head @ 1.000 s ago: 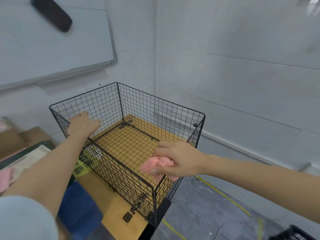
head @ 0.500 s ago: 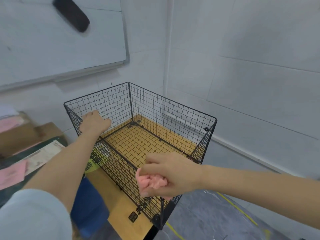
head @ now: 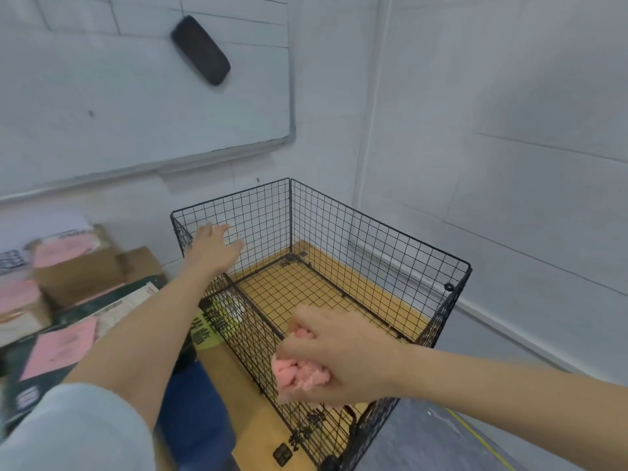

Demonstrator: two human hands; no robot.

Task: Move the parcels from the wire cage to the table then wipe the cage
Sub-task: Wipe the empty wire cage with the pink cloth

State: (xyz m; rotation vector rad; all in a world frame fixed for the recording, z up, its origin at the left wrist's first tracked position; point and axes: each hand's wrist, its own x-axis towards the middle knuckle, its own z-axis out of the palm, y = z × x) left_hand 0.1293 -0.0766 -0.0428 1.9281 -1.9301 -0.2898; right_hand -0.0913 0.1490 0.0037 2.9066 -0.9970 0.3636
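Pink cloth (head: 299,375) — in right grip (head: 343,358), at cage (head: 380,222)

Parcels (head: 78,270) left of cage (head: 339,229) (whiteboard (head: 136,96) behind).

The right hand (head: 339,355) is curled tight, knuckles up, its fingers and thumb closed round a bunched pink cloth (head: 299,375) that bulges out on the side away from the wrist. Its bare forearm comes in from the right, wrist straight. The left hand (head: 214,248) reaches well ahead of that grip, palm down, fingers straight and spread, forearm bare below a pale sleeve (head: 78,430).
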